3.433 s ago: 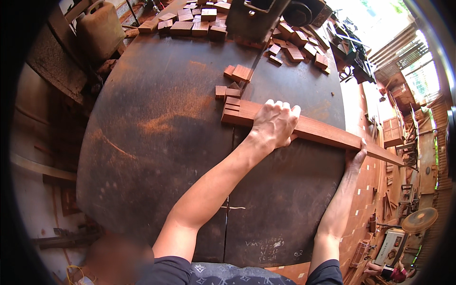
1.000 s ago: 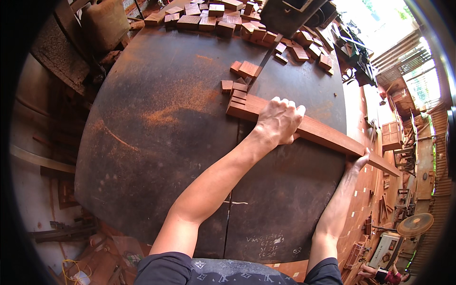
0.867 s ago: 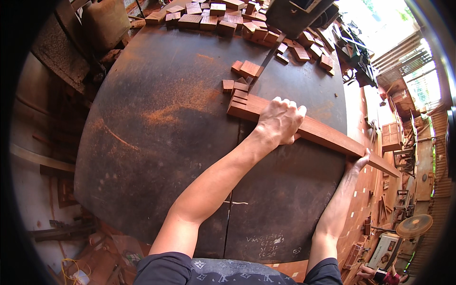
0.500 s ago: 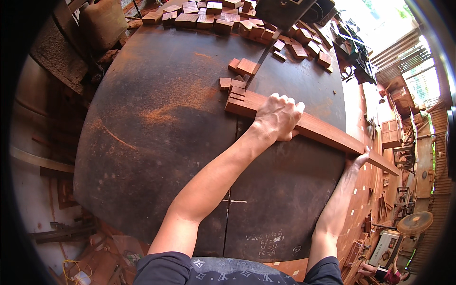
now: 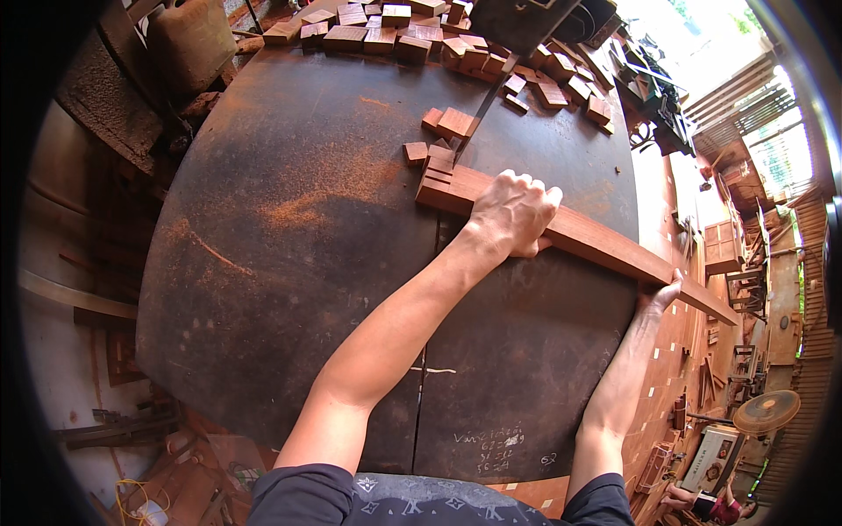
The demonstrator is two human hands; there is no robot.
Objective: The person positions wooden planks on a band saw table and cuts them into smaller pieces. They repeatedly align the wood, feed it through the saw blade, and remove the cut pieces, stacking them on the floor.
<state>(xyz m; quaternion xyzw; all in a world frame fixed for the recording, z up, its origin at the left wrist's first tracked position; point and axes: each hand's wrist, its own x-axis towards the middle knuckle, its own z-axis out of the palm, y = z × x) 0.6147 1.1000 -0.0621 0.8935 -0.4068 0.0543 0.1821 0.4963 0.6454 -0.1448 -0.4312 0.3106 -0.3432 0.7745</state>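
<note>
A long reddish wooden beam (image 5: pixel 605 244) lies across the dark saw table, its right end sticking out past the table's edge. Slots are cut into its left end, which meets the thin upright blade of a bandsaw (image 5: pixel 478 118). My left hand (image 5: pixel 516 213) wraps over the beam near that slotted end, fingers closed, a short way from the blade. Farther right, at the table's edge, my right hand (image 5: pixel 664 295) grips the beam from the near side and below; most of its fingers are hidden. Small wooden offcuts (image 5: pixel 415 153) sit beside the blade and the slotted end.
Several cut wooden blocks (image 5: pixel 379 40) are piled along the far edge of the dark table (image 5: pixel 289 324). Orange sawdust (image 5: pixel 324 200) is strewn on its left half. The saw's dark housing (image 5: pixel 524 22) hangs above. A round fan (image 5: pixel 766 412) and a person (image 5: pixel 721 507) are at the lower right.
Almost nothing differs. The small offcut left of the blade has shifted very slightly; both hands and the beam hold nearly the same place.
</note>
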